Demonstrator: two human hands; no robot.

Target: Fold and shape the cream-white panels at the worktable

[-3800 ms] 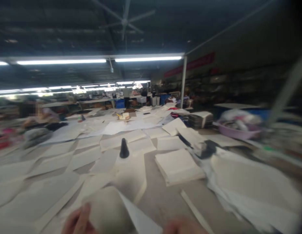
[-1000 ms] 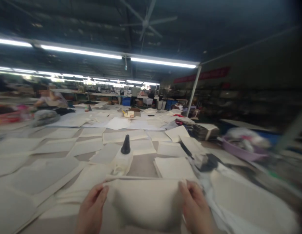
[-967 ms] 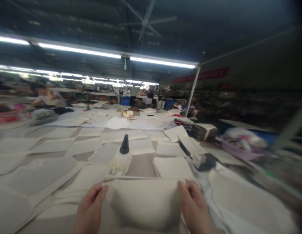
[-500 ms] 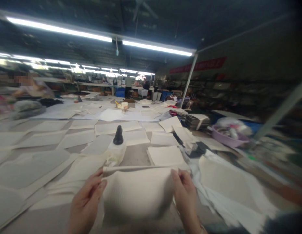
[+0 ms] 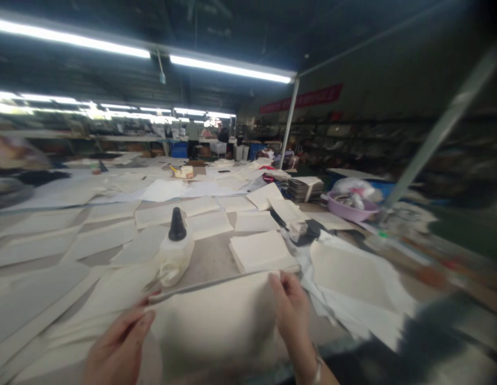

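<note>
Nearest the camera, the left hand (image 5: 119,345) pinches the left edge of a cream fabric piece (image 5: 216,326) while the right hand (image 5: 290,310) grips its right edge, fingers curled over the cloth, so both hands are grasping it and it hangs spread between them just above the table (image 5: 210,259). Its folded top edge runs slanting from one hand to the other. Just beyond that edge stands a white squeeze bottle (image 5: 174,256) with a black cone cap, upright. To its right lies a stack of cream pieces (image 5: 260,250), with 1 dark object beside it, too blurred to tell. Farther right sits a purple basin (image 5: 348,209). More flat cream sheets cover the table into the distance
</note>
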